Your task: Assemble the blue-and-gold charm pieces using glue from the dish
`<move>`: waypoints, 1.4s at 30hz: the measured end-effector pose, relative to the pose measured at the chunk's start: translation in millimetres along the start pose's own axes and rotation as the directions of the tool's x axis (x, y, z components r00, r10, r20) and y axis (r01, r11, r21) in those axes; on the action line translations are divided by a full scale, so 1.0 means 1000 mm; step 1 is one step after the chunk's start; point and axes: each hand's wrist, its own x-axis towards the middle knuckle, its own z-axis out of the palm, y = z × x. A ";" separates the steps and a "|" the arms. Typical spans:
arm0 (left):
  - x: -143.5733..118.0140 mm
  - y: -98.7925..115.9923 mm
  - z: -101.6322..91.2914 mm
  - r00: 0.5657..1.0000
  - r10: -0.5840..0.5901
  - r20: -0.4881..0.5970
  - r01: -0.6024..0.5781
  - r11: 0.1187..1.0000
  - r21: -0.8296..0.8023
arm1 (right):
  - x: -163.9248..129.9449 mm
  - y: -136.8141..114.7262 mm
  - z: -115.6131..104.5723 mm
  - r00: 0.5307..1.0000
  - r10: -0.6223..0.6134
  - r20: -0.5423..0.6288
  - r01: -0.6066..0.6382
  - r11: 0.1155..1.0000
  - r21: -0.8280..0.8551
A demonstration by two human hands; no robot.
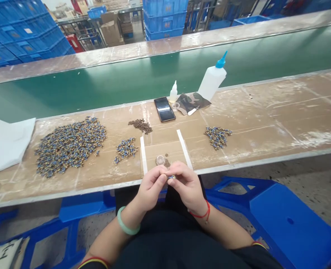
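Note:
My left hand [151, 185] and my right hand [186, 185] meet fingertip to fingertip just below the bench's front edge, pinching one small blue and brass part [171, 177] between them. Directly beyond the hands a small clear dish [160, 160] sits between two white tape strips [143, 154]. A big heap of the same blue and brass parts [70, 145] lies to the left, a small cluster [126, 148] nearer the middle, and another small pile [217, 136] to the right. A little heap of brown pieces [140, 125] lies behind the dish.
A black phone [164, 109], a small glue bottle [173, 92], a large white squeeze bottle with a blue nozzle [212, 80] and a camouflage cloth [191, 102] stand at the bench's back edge by the green conveyor belt [112, 84]. White sheets [5, 144] lie far left. Blue crates are stacked behind.

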 end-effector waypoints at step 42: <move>0.015 -0.043 0.063 0.893 0.303 -0.333 -0.242 0.947 0.213 | 0.040 0.016 -0.009 0.878 0.265 -0.398 -0.089 0.908 0.409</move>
